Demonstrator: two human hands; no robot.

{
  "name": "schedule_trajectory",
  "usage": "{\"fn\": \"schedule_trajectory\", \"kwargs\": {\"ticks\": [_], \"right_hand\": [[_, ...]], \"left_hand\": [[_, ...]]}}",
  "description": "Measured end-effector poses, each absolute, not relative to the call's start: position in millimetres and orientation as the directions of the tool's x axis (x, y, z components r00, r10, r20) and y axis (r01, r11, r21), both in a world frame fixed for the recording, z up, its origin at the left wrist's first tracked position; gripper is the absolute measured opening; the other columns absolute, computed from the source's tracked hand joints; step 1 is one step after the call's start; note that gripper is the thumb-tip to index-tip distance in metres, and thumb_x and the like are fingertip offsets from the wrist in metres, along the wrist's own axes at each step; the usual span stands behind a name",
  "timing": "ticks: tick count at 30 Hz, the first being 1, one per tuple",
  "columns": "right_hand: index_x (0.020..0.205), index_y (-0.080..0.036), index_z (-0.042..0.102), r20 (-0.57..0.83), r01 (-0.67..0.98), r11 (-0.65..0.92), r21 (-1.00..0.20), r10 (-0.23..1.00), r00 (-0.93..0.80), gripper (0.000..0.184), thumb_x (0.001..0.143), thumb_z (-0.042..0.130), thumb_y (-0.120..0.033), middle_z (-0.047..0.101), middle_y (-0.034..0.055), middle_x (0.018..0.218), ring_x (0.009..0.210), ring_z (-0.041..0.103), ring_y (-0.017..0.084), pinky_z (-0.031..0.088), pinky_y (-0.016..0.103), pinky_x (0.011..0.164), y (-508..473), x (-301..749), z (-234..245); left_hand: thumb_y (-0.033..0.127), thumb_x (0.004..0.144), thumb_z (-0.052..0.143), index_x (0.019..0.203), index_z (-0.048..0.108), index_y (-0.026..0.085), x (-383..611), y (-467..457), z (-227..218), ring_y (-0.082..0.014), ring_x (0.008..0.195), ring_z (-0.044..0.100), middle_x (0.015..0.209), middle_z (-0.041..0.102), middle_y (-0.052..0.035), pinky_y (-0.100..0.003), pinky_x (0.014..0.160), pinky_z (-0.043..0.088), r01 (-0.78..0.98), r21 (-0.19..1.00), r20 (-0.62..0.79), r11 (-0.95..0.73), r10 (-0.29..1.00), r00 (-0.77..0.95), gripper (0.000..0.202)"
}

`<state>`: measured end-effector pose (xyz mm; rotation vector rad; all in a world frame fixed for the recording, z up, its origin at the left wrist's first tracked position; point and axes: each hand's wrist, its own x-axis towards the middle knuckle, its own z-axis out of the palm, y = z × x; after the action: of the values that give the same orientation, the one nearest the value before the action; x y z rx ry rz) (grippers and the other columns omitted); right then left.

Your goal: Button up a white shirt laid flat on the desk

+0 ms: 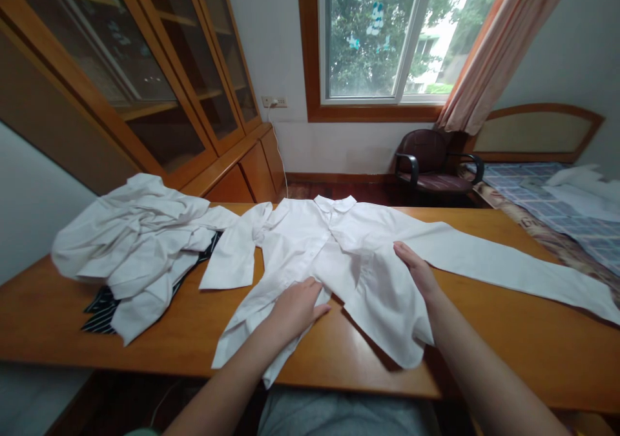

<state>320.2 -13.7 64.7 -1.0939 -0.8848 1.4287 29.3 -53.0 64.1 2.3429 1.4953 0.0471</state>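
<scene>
A white collared shirt [310, 236] lies front up on the wooden table [484, 345], with its collar at the far side. The sleeve on the right stretches out flat, while the one on the left is bent and bunched. My left hand [298, 307] rests on the lower front near the button edge, thumb apart from the fingers. At the right side of the shirt, my right hand [420, 271] grips the fabric. That side's lower panel is raised off the table, and part of the hand's grip is hidden by cloth.
A heap of white clothes [140, 236] sits on the table at left, with a black striped cloth [101, 310] under it. Beyond stand a glass-door cabinet [194, 68], a maroon armchair [426, 158] and a bed [547, 184] at right.
</scene>
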Motion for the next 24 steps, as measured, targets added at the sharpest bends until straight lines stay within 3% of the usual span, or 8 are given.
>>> {"fn": "schedule_trajectory", "kwargs": {"ticks": [4, 10, 14, 17, 20, 24], "right_hand": [[0.074, -0.021, 0.054, -0.192, -0.312, -0.209, -0.927, 0.978, -0.084, 0.034, 0.072, 0.077, -0.045, 0.051, -0.0041, 0.066, 0.059, 0.045, 0.013, 0.035, 0.025, 0.057, -17.6, 316.8, 65.0], [0.077, -0.021, 0.056, -0.202, -0.230, -0.241, -0.943, 0.962, -0.182, 0.029, 0.075, 0.075, -0.044, 0.054, -0.0031, 0.067, 0.059, 0.046, 0.013, 0.035, 0.025, 0.057, -18.1, 324.5, 65.6], [0.080, -0.021, 0.058, -0.213, -0.221, -0.256, -0.941, 0.956, -0.199, 0.027, 0.077, 0.075, -0.043, 0.057, -0.0029, 0.069, 0.061, 0.050, 0.014, 0.038, 0.025, 0.058, -18.3, 324.3, 66.6], [0.081, -0.021, 0.062, -0.220, -0.147, -0.236, -0.961, 0.968, -0.119, 0.030, 0.077, 0.072, -0.049, 0.062, -0.0005, 0.072, 0.065, 0.056, 0.017, 0.043, 0.028, 0.062, -12.7, 325.1, 62.2], [0.083, -0.022, 0.067, -0.126, 0.043, -0.128, -0.991, 0.990, 0.062, 0.031, 0.078, 0.068, -0.052, 0.069, 0.0034, 0.083, 0.077, 0.062, 0.021, 0.048, 0.031, 0.069, -0.7, 335.1, 48.6], [0.092, -0.024, 0.073, 0.038, 0.412, -0.037, -0.911, 0.985, 0.171, 0.030, 0.081, 0.062, -0.049, 0.073, 0.0066, 0.101, 0.092, 0.066, 0.026, 0.051, 0.038, 0.083, 11.4, 358.9, 26.5]], "left_hand": [[0.015, 0.089, 0.049, 0.109, 0.069, 0.021, 29.2, -49.3, 61.9, -0.0237, 0.103, 0.065, 0.112, 0.069, -0.0073, -0.032, 0.092, 0.048, 0.759, 0.467, -0.111, -0.454, 0.821, 0.560, 0.028], [0.006, 0.075, 0.057, 0.081, 0.076, 0.020, -1.5, -53.0, 89.5, -0.0138, 0.075, 0.063, 0.079, 0.067, -0.0006, -0.020, 0.073, 0.047, 0.445, 0.754, -0.188, -0.484, 0.490, 0.851, 0.024], [0.011, 0.077, 0.061, 0.076, 0.076, 0.019, -14.7, -54.8, 112.8, -0.0126, 0.067, 0.057, 0.070, 0.061, -0.0009, -0.019, 0.063, 0.045, 0.263, 0.889, -0.156, -0.375, 0.291, 0.944, 0.017], [0.024, 0.086, 0.063, 0.087, 0.078, 0.019, -19.4, -52.9, 132.1, -0.0142, 0.069, 0.058, 0.074, 0.063, -0.0033, -0.021, 0.066, 0.047, 0.225, 0.912, -0.155, -0.343, 0.219, 0.963, 0.016], [0.038, 0.094, 0.058, 0.103, 0.078, 0.021, -27.5, -45.5, 141.7, -0.0169, 0.081, 0.063, 0.088, 0.068, -0.0070, -0.024, 0.078, 0.050, 0.249, 0.893, -0.114, -0.374, 0.347, 0.931, 0.027], [0.041, 0.098, 0.050, 0.104, 0.075, 0.022, -46.8, -18.9, 118.9, -0.0210, 0.100, 0.065, 0.106, 0.069, -0.0081, -0.031, 0.094, 0.050, 0.430, 0.803, 0.067, -0.412, 0.781, 0.621, 0.033]]}}
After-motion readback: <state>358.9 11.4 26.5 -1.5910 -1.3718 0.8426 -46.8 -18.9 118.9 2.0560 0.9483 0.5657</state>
